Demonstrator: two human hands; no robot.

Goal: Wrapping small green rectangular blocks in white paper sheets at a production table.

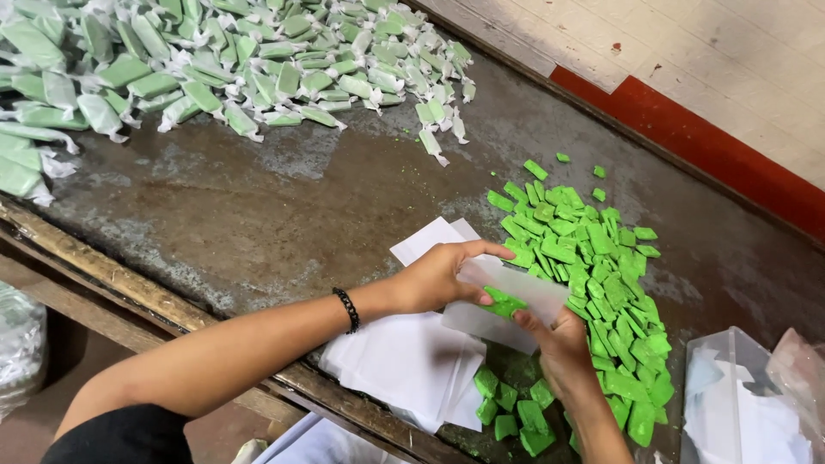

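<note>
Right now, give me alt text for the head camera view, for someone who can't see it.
Two hands, left and right, wrap a green piece in a translucent wrapper over a worn metal table. Unwrapped green pieces lie beside them, wrapped ones farther back.

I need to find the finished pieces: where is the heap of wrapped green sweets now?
The wrapped sweets lie at the top left of the head view, on the far part of the table, apart from both hands.

The clear plastic tub [730, 404] and wrapped sweets [51, 94] run off-frame.
</note>
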